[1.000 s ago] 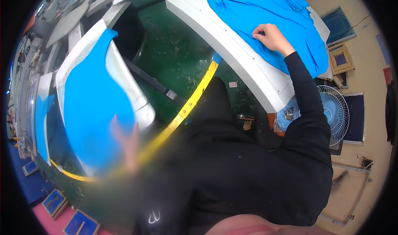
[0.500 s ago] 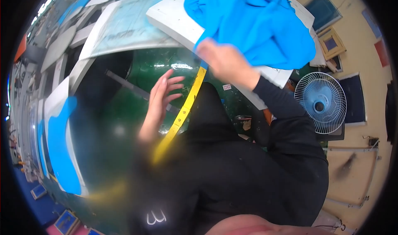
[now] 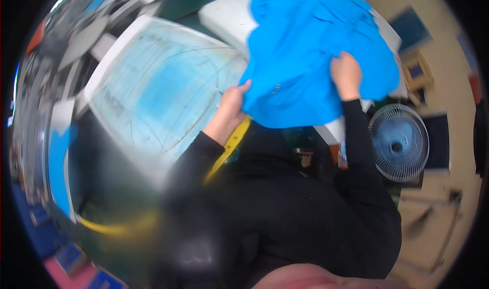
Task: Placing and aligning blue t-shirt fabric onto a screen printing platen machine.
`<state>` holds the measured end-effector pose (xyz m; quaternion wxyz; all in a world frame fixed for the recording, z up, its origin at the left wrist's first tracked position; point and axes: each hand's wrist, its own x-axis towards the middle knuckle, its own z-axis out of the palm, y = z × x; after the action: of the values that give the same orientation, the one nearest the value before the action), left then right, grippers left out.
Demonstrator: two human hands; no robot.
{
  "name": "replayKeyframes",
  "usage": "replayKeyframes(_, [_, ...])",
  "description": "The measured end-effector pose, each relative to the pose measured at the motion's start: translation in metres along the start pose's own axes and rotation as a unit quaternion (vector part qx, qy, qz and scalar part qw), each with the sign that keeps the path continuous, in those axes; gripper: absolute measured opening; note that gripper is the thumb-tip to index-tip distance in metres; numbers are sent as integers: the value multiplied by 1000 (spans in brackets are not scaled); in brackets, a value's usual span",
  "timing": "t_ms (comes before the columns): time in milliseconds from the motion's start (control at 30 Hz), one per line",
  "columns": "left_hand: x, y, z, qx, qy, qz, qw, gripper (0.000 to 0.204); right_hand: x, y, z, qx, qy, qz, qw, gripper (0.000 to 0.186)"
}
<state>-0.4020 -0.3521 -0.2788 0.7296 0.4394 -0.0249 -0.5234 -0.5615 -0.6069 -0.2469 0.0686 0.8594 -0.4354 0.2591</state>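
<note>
The blue cloth [image 3: 305, 44] lies over the white table [image 3: 224, 13], its near edge overhanging the table's near side. At the table's left, the left hand [image 3: 232, 103] is closed, thumb uppermost, on the cloth's left edge; above the table's right part, the right hand [image 3: 347, 75] is curled tight, seemingly pinching a fold, though blurred. Uneven pulling could crease or skew the cloth, and a loosened grip could let it slide onto the stained board [image 3: 168, 83] left of the table. A small pale mark [image 3: 275, 89] on the cloth is too blurred to read.
</note>
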Motion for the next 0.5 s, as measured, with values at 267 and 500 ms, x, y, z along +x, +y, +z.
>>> replayKeyframes(267, [-126,106,-54,-64,-35,421,904,34,95,-3,-58,770,-143,71,618,36])
replayKeyframes(500, [-189,239,-122,-46,71,665,742,27,197,-169,-77,789,-140,33,597,40])
